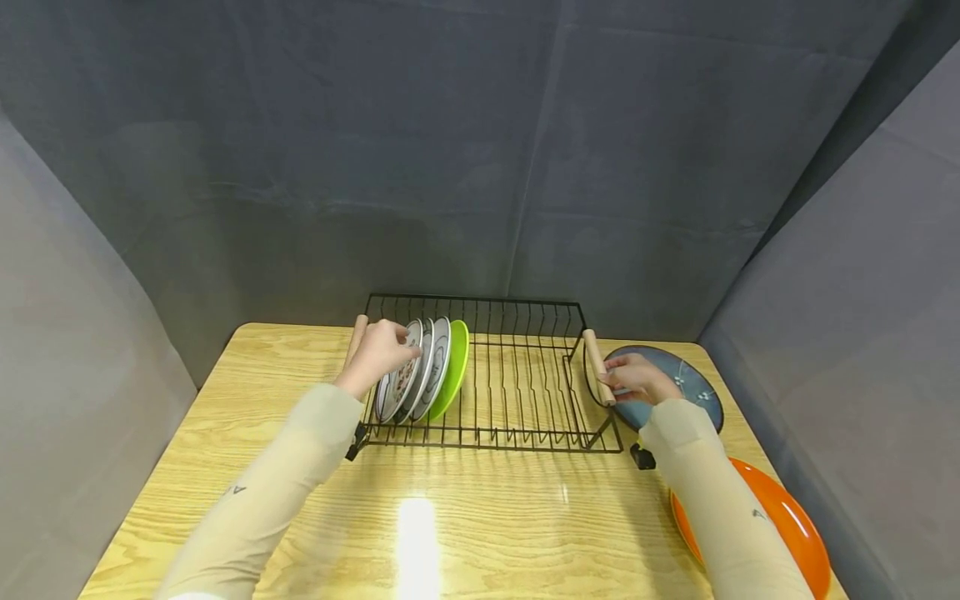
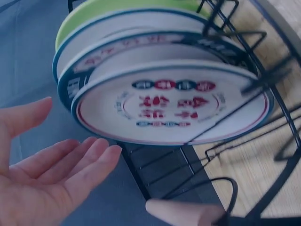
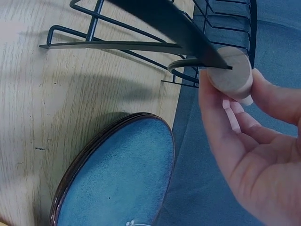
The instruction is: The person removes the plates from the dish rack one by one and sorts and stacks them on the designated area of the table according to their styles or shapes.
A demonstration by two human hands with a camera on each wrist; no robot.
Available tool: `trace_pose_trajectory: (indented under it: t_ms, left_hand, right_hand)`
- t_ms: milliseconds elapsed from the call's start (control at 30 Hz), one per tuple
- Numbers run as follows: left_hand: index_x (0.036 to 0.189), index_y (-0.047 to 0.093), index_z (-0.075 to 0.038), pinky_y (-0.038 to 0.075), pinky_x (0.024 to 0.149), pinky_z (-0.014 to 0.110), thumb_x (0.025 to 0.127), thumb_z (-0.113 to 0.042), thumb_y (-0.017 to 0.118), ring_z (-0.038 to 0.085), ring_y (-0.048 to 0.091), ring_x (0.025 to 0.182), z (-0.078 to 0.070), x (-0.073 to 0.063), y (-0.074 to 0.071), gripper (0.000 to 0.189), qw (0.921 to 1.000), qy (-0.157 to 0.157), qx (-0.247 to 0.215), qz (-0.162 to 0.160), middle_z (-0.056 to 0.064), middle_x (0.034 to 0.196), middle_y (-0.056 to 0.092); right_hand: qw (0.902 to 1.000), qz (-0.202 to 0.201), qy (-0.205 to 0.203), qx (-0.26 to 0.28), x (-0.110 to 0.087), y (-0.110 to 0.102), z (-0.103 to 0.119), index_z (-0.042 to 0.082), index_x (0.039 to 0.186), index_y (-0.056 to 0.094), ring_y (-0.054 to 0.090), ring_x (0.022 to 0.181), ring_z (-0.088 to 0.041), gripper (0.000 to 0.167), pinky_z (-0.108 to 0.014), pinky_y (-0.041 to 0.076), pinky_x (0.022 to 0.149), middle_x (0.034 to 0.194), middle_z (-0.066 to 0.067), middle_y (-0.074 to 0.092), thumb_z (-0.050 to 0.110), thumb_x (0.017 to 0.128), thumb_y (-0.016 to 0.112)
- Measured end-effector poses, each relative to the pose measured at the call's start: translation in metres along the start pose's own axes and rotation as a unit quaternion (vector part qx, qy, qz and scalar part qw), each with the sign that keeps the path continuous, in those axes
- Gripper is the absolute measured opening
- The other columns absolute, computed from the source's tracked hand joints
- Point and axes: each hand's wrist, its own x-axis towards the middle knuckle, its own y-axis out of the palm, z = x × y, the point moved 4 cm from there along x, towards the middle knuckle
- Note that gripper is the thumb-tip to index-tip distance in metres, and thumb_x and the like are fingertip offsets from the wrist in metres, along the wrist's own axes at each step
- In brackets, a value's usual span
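Observation:
A black wire dish rack (image 1: 517, 439) stands on the table, with several plates upright at its left end. A lime green plate (image 1: 457, 371) is the rightmost, and a white plate (image 2: 171, 103) with red lettering faces the left hand. Beside these plates is the left hand (image 1: 381, 354), its fingers (image 2: 94, 165) spread from the thumb with nothing between them. The right hand (image 1: 637, 379) grips the rack's right wooden handle (image 3: 233, 75) between thumb and fingers. Nearest the left hand is the other wooden handle (image 2: 183, 213).
A blue plate (image 3: 122, 174), dark-rimmed, lies on the table right of the rack. Partly under the right sleeve, an orange plate (image 1: 787, 521) sits near the front right. Grey cloth (image 1: 375, 167) hangs behind and at both sides of the wooden table (image 1: 480, 517).

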Motion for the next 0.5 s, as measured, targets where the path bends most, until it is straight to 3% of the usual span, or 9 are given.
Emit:
trace_pose_trajectory:
  t_ms: [100, 167, 233, 300, 500]
  left_hand:
    - [0.074, 0.059, -0.003, 0.040, 0.061, 0.027, 0.082, -0.013, 0.063, 0.013, 0.045, 0.049, -0.004, 0.003, 0.008, 0.013, 0.9998, 0.012, -0.010, 0.008, 0.002, 0.058, 0.052]
    - [0.062, 0.040, -0.007, 0.027, 0.046, 0.024, 0.079, -0.004, 0.059, 0.011, 0.029, 0.042, -0.005, 0.004, 0.012, 0.026, 0.9995, 0.017, -0.023, 0.011, -0.002, 0.050, 0.031]
    - [0.059, 0.028, -0.011, 0.022, 0.043, 0.022, 0.077, 0.000, 0.057, 0.009, 0.025, 0.042, -0.004, 0.006, 0.015, 0.036, 0.9996, 0.016, -0.022, 0.005, -0.003, 0.050, 0.023]
    - [0.058, 0.025, -0.013, 0.021, 0.042, 0.021, 0.075, 0.002, 0.055, 0.009, 0.024, 0.042, -0.003, 0.007, 0.019, 0.037, 0.9998, 0.014, -0.017, 0.001, -0.003, 0.050, 0.022]
    - [0.056, 0.035, -0.011, 0.023, 0.041, 0.022, 0.074, 0.006, 0.053, 0.012, 0.027, 0.045, 0.001, 0.007, 0.029, 0.030, 0.9999, 0.000, -0.012, -0.001, -0.001, 0.051, 0.028]
  right_hand:
    - [1.0000, 0.000, 0.001, -0.004, 0.000, 0.000, 0.000, -0.010, 0.135, 0.028, 0.052, 0.098, -0.031, 0.051, -0.045, 0.049, 0.085, 0.116, -0.024, 0.044, 0.011, 0.094, 0.049]
    - [1.0000, 0.002, 0.001, -0.005, 0.000, 0.001, 0.000, -0.010, 0.136, 0.027, 0.051, 0.101, -0.033, 0.051, -0.045, 0.049, 0.085, 0.117, -0.025, 0.043, 0.011, 0.094, 0.048]
    - [1.0000, 0.003, 0.002, -0.005, 0.000, 0.001, 0.000, -0.010, 0.136, 0.026, 0.051, 0.102, -0.035, 0.051, -0.045, 0.049, 0.086, 0.118, -0.026, 0.043, 0.010, 0.094, 0.047]
    - [1.0000, 0.004, 0.002, -0.004, -0.001, 0.001, 0.001, -0.010, 0.136, 0.026, 0.050, 0.103, -0.035, 0.051, -0.045, 0.049, 0.085, 0.118, -0.026, 0.042, 0.010, 0.094, 0.047]
    - [1.0000, 0.004, 0.005, 0.001, -0.003, 0.002, 0.002, -0.010, 0.136, 0.025, 0.051, 0.100, -0.032, 0.051, -0.043, 0.049, 0.084, 0.114, -0.024, 0.044, 0.010, 0.095, 0.047]
